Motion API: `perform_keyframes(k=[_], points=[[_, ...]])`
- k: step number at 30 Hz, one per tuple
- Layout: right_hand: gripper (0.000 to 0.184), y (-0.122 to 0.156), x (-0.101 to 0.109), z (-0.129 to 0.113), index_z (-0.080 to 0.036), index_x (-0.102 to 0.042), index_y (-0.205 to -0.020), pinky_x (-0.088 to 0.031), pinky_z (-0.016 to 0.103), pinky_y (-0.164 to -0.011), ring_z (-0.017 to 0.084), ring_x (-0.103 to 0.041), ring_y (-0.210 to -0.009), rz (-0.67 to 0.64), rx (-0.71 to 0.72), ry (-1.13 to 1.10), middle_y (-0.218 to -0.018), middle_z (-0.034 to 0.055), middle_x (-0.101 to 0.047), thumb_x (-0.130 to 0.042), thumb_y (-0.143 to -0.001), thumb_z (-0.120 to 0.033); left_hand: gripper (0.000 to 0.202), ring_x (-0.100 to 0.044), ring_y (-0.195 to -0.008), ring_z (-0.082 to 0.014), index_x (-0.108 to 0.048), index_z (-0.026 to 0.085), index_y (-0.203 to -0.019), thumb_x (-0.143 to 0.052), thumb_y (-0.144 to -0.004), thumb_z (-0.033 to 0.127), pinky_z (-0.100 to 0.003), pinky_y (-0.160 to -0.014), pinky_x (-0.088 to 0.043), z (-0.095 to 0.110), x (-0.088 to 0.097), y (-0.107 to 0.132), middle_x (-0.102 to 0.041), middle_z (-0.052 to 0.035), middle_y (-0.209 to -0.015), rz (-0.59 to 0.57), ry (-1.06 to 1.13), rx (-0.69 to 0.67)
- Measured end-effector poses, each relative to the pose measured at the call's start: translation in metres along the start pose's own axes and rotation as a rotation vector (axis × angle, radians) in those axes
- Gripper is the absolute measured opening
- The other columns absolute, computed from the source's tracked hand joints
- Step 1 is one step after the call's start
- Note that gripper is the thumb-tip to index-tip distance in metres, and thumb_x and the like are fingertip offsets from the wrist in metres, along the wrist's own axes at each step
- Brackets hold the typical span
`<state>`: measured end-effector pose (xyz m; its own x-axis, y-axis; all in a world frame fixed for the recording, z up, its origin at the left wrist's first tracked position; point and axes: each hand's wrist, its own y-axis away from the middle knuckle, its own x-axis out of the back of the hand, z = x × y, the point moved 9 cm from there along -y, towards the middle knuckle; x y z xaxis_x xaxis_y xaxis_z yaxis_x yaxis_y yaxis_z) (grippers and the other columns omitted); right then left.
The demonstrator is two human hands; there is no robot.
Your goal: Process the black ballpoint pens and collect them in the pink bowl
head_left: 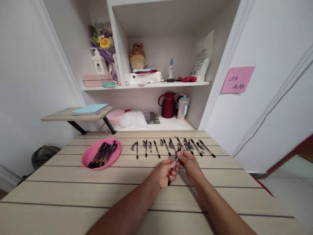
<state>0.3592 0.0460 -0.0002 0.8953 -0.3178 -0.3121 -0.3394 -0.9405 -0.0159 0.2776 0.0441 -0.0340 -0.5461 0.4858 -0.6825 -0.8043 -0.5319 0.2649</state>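
Note:
My left hand (164, 172) is closed around the barrel of a pen (169, 182), whose black lower end sticks out beneath the fingers. At the upper end of that pen, my right hand (190, 164) pinches with thumb and fingers. The fingers partly cover this end, so I cannot tell if a separate cap is between them. Beyond both hands lies a row of several black pens (156, 149), with small dark, clear-looking pieces (133, 146) scattered among them. To the left, a pink plate (84, 159) holds a pile of more pens (104, 153).
A small raised stand (58, 115) with blue paper (90, 109) is at the back left. Behind the table, shelves hold a red jug (168, 105), a pale cup (183, 107), a plush toy (137, 56) and a pump bottle (99, 62). A pink note (237, 79) hangs at right.

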Motion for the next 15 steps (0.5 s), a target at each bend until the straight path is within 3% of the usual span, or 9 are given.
perform_keyframes(k=[4, 7, 11, 15], points=[[0.033, 0.003, -0.005, -0.005, -0.018, -0.052, -0.065, -0.034, 0.021, -0.041, 0.007, -0.043, -0.040, -0.017, 0.045, -0.087, -0.050, -0.0040, -0.053, -0.072, -0.060, -0.045, 0.020, -0.032, -0.040, 0.0005, -0.056, 0.011, -0.079, -0.067, -0.069, 0.024, -0.012, -0.036, -0.011, -0.001, -0.008, 0.003, -0.048, 0.0012, -0.060, -0.064, 0.061, 0.020], [0.036, 0.007, -0.013, 0.002, -0.019, -0.055, -0.076, -0.033, 0.020, -0.034, 0.006, -0.040, -0.036, -0.029, -0.009, -0.118, -0.062, -0.0017, -0.059, -0.066, -0.065, -0.051, 0.023, -0.032, -0.038, -0.0002, -0.054, 0.014, -0.080, -0.066, -0.070, 0.030, -0.013, -0.035, -0.012, -0.003, -0.007, 0.003, -0.049, 0.0019, -0.059, -0.007, 0.018, -0.034], [0.036, 0.012, -0.013, 0.011, -0.020, -0.052, -0.079, -0.020, 0.018, -0.025, 0.004, -0.032, -0.028, 0.041, -0.070, -0.074, -0.062, -0.0019, -0.062, -0.059, -0.070, -0.054, 0.031, -0.026, -0.035, 0.0004, -0.044, 0.021, -0.081, -0.066, -0.070, 0.041, -0.012, -0.036, -0.010, -0.011, -0.007, 0.003, -0.047, 0.0060, -0.056, 0.062, -0.012, -0.053], [0.033, 0.014, -0.018, 0.007, -0.022, -0.047, -0.076, -0.026, 0.018, -0.026, 0.007, -0.042, -0.031, -0.028, -0.072, -0.135, -0.060, -0.0015, -0.063, -0.060, -0.070, -0.052, 0.035, -0.023, -0.032, 0.0007, -0.039, 0.022, -0.079, -0.063, -0.070, 0.046, -0.012, -0.036, -0.008, -0.010, -0.013, 0.004, -0.045, 0.0077, -0.052, 0.019, -0.135, -0.080]])
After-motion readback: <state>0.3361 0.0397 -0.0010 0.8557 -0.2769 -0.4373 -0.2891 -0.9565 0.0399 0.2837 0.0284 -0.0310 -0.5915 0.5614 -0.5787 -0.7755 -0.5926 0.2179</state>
